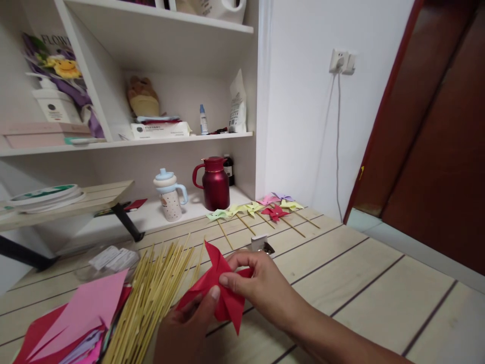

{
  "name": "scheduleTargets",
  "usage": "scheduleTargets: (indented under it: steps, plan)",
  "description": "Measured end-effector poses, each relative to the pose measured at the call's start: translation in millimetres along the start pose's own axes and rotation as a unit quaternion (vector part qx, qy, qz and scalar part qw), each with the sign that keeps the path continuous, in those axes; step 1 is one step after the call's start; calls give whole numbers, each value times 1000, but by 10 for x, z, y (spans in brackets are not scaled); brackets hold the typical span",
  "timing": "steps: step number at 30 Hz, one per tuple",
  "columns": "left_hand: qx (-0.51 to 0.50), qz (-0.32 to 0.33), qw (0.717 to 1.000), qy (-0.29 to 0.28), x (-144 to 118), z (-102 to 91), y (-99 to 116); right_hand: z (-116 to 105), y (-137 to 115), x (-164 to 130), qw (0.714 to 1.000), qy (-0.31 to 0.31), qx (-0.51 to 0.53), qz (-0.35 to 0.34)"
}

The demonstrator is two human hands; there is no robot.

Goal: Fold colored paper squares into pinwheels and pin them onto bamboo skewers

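Pale wooden tabletop (359, 273) carries the work: both the left hand (185, 328) and right hand (261, 285) pinch a red paper pinwheel (223, 288) between them, bamboo skewers (151, 298) just left. Light, flimsy and easily creased, it probably handles best held at its folded centre

We see white wall (299, 101) with socket (340, 61) | white shelving (159, 30) | dark red door (435, 151) | pale plank table (359, 283)

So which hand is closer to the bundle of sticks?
Left. The left hand sits right beside the sticks, pinching the red paper; the right hand holds the paper's far side.
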State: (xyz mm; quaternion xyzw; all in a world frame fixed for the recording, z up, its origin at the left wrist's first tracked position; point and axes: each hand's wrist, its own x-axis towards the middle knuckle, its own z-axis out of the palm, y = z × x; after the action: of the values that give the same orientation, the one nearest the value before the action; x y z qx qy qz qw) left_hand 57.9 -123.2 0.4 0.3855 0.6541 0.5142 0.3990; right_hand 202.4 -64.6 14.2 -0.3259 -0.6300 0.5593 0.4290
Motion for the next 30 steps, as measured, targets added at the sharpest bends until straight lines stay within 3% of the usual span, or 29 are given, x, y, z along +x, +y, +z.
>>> scheduleTargets:
  steps: [4,9,13,16,23,30]
  plan:
    - [-2,12,1000,-15,-19,20,48,-12,-14,-4,1000,1,3,9]
    - [-68,-33,997,-26,18,46,-46,-28,-28,-1,1000,12,13,12]
    - [-92,5,994,-53,80,26,-171,-14,-20,-2,1000,17,12,12]
    - [-72,31,996,-34,101,-8,-197,0,-14,-3,1000,15,13,13]
    - [-10,1,1000,-1,22,-42,-17,23,6,-10,1000,9,18,17]
    - [18,-1,1000,17,22,-98,27,-6,80,26,998,9,-10,-62]
